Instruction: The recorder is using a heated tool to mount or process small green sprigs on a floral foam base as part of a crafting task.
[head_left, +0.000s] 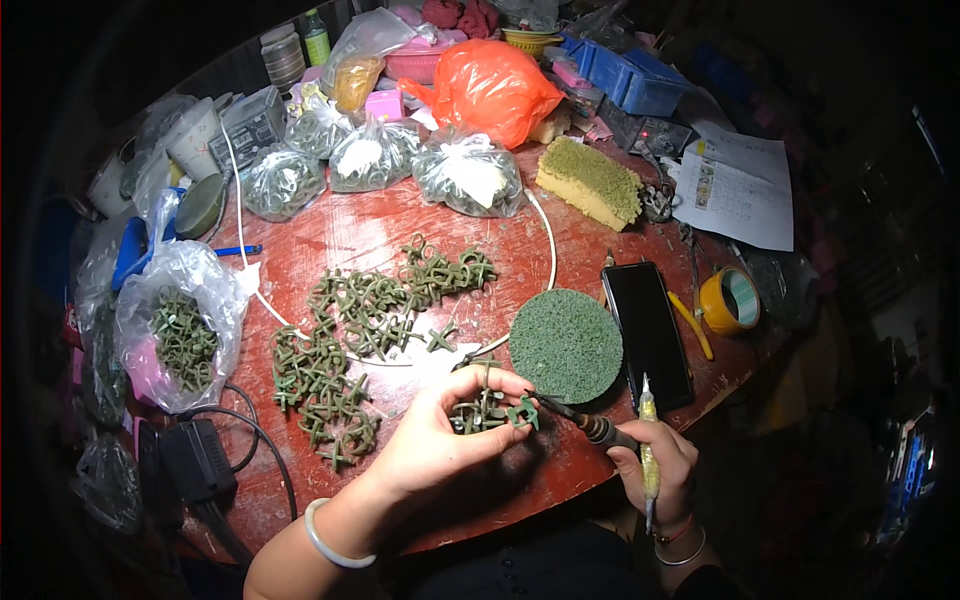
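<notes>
My left hand point(450, 425) is closed around a few small dark green ring-like pieces point(478, 412). Between its thumb and fingertips sticks out a brighter green piece point(523, 411). My right hand point(660, 465) grips a soldering-iron-like pen point(600, 430) with a dark handle, its thin tip reaching to the bright green piece; whether they touch I cannot tell. A yellow-wrapped, double-ended pointed tool point(649, 450) is also held upright in the right hand. Loose green ring-like pieces point(325, 400) lie heaped left of and beyond my left hand. A round green textured pad point(566, 345) sits just beyond both hands.
Right of the pad lie a black phone point(648, 335), yellow tape point(730, 300) and a paper sheet point(738, 190). An open plastic bag point(185, 330) of green pieces stands left. Tied bags point(465, 175), a sponge block point(590, 183) and a red bag point(495, 90) line the back. A white cable point(550, 240) crosses the table.
</notes>
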